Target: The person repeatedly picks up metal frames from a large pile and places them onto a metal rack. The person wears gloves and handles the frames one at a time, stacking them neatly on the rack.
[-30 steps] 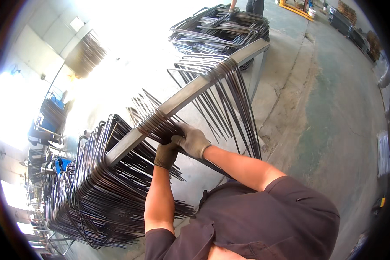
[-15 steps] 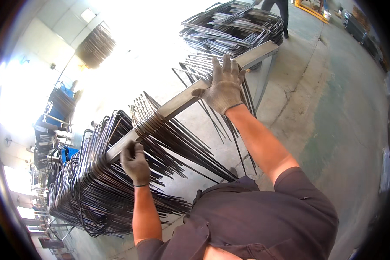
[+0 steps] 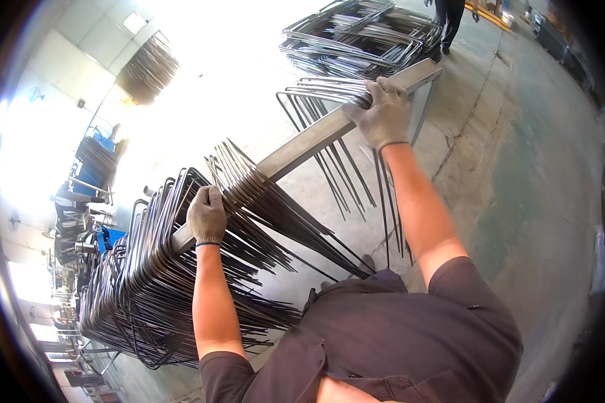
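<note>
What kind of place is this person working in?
Most likely a metal fabrication workshop or factory floor. Bundles of bent steel rods hang over a long metal beam, another stack of bent rods sits behind, and the floor is bare concrete.

Far wire-frame stack (image 3: 363,37), concrete floor (image 3: 538,188)

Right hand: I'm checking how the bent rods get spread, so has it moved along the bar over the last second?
Yes. The right hand slid up the steel bar, away from the left hand, toward the far end.
</note>
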A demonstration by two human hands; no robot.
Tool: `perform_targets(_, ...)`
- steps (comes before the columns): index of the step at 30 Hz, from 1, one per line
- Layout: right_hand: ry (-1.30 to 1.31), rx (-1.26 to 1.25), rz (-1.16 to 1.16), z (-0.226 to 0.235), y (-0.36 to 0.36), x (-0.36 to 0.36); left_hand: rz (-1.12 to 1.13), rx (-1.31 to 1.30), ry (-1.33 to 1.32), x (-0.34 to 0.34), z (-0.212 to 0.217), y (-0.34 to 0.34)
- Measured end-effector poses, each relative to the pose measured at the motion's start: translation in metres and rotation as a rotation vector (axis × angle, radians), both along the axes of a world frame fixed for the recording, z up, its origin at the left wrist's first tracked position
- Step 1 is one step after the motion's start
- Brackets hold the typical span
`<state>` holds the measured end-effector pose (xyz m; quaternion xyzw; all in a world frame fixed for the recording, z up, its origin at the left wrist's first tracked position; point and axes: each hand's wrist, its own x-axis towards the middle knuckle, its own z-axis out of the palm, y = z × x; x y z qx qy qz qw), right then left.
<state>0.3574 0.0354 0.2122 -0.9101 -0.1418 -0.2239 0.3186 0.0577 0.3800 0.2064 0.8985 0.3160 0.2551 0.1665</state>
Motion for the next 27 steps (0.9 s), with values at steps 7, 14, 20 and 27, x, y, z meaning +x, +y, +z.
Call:
perform_targets(7,-0.167,-0.046,-0.124,-0.025,-0.006,0.026,-0.009,-0.078,0.006,-0.001,0.008,0.009)
perform_targets(14,-0.326,-0.128,-0.227,-0.029,0.0,0.015,0.016,-0.007,0.048,-0.001,0.009,0.004)
perform_targets(20,-0.422,0.004,0.386,-0.035,0.108,-0.117,0.037,-0.052,0.094,-0.002,0.003,0.016)
perform_targets(27,-0.25,-0.017,0.613,-0.02,0.186,-0.216,-0.064,-0.218,0.086,0.001,0.009,0.034)
